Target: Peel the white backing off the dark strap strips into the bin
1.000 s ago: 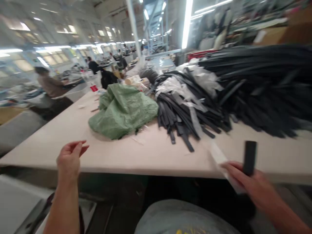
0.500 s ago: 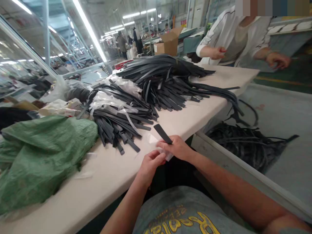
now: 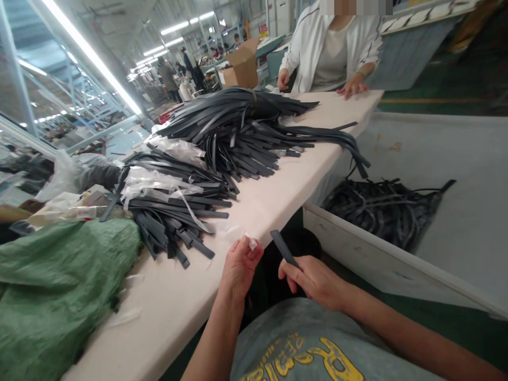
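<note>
My left hand (image 3: 240, 263) is closed in a pinch on a scrap of thin clear plastic film (image 3: 252, 243), just off the table's front edge. My right hand (image 3: 313, 279) grips a dark grey flat strap (image 3: 283, 247), its free end pointing up and away to the left. The rest of that strap is hidden by the hand and my body. Beyond my hands, piles of similar dark straps (image 3: 174, 211) lie on the pale table (image 3: 254, 206), some with white plastic film (image 3: 153, 182) over them. A larger tied bundle of straps (image 3: 238, 108) lies further back.
A green woven sack (image 3: 67, 280) covers the table's left. To the right, a large white bin (image 3: 397, 264) holds a heap of dark straps (image 3: 377, 206). A person in a white jacket (image 3: 337, 53) stands across the far end, one hand on the table. An open cardboard box (image 3: 240, 63) stands behind.
My hands have drawn apart: the film is in my left hand, while the strap has moved right and lower with my right. The other person's hand has come down onto the table.
</note>
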{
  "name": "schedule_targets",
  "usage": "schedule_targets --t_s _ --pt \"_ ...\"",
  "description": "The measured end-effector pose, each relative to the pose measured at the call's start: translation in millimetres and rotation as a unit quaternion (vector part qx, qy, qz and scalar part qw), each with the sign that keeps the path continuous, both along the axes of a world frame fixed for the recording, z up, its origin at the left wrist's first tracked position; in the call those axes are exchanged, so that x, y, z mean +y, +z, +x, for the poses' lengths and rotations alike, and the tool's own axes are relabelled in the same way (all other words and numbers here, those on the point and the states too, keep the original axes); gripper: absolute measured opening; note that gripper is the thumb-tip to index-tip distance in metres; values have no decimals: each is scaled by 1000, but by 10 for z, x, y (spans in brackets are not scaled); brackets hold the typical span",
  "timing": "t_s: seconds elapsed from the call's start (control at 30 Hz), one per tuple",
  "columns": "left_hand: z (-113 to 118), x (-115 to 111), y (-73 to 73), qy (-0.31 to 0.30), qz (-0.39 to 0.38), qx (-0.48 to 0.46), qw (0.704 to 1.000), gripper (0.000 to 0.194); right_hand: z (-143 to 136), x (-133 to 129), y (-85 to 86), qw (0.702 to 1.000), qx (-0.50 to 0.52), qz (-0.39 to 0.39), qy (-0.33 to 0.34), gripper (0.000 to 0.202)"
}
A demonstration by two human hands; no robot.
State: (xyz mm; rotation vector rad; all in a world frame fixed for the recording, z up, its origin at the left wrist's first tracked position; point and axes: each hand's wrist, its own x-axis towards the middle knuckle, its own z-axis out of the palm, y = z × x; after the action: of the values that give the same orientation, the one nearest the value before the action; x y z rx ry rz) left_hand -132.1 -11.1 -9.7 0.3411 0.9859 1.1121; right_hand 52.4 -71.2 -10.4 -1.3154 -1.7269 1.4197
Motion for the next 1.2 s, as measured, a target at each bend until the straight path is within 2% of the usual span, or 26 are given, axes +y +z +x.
schedule_targets --t_s 0.1,0.23,0.33,0.43,0.53,0.67,0.77,0.83,0.93,1.03,1.1,1.2 --pt "48 -39 5 -8 -9 -4 1000 30 -67 -151 -47 1000 -25 -11 6 43" --pt "69 -119 -43 -22 -5 -3 1000 24 -128 -177 -165 999 27 -15 -28 43" --pt "85 -174 -121 -23 5 1 1000 22 -198 -81 -224 992 84 -1 -96 36" --pt "128 -218 -166 -49 16 10 999 25 -306 75 -208 982 124 27 -143 24" --pt "172 -251 -147 -67 40 20 997 27 -385 209 -167 974 151 62 -159 19" --pt "192 -284 -106 -91 96 57 990 26 -372 265 -149 972 146 76 -165 26" --pt "193 -280 -128 -108 125 117 979 24 -299 224 -162 978 135 49 -153 24" --pt "196 -253 -159 -97 105 126 982 23 -233 156 -180 983 123 33 -129 32" --pt "208 -184 -191 -53 54 78 994 26 -128 1 -213 989 108 16 -98 45" --pt "234 -116 -193 -13 9 31 999 32 -57 -157 -222 996 58 10 -72 48" --pt "259 -88 -182 -7 -14 14 1000 35 -44 -221 -209 998 13 9 -54 46" --pt "295 -78 -160 -25 -6 6 1000 36 -61 -236 -188 999 -37 1 -34 42"
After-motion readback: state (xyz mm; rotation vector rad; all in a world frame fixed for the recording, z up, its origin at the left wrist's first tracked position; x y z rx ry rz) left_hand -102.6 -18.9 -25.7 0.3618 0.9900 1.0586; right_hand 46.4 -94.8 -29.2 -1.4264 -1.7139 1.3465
